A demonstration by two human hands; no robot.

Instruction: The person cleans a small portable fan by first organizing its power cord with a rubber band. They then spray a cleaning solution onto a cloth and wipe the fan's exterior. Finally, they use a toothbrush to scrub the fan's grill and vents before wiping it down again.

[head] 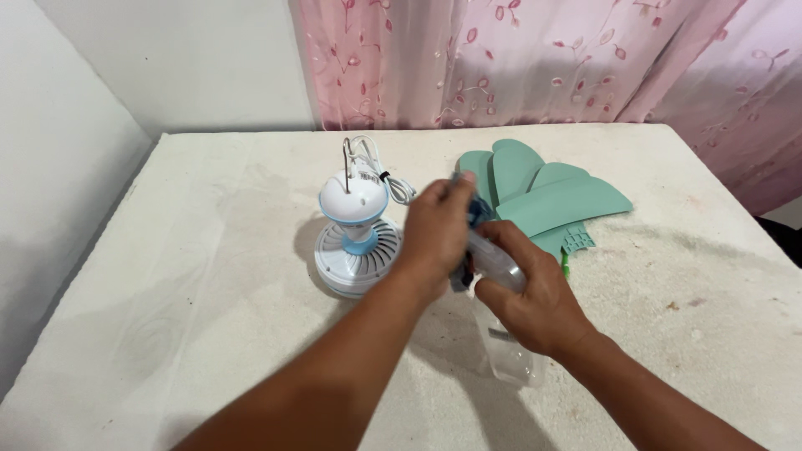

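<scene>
Clear plastic bottle: a transparent spray bottle (pixel 511 347) is gripped around its upper body by the right hand (pixel 535 296), its base hanging just below that hand, above the table.
Blue cap: the bottle's blue top (pixel 478 213) is pinched by the fingers of the left hand (pixel 436 238), just above the right hand; motion blur hides the exact grip.
Grip advice: the body is best held steady and upright while only the top is turned, so that nothing spills.
White fan motor: a white and pale blue domed fan unit (pixel 357 242) with a coiled cord sits just left of the left hand.
Green blades: flat mint-green plastic fan blades (pixel 543 196) lie beyond the right hand, well clear of the grip.
Surface: a white cloth-covered table (pixel 167 292) lies beneath both hands.
</scene>
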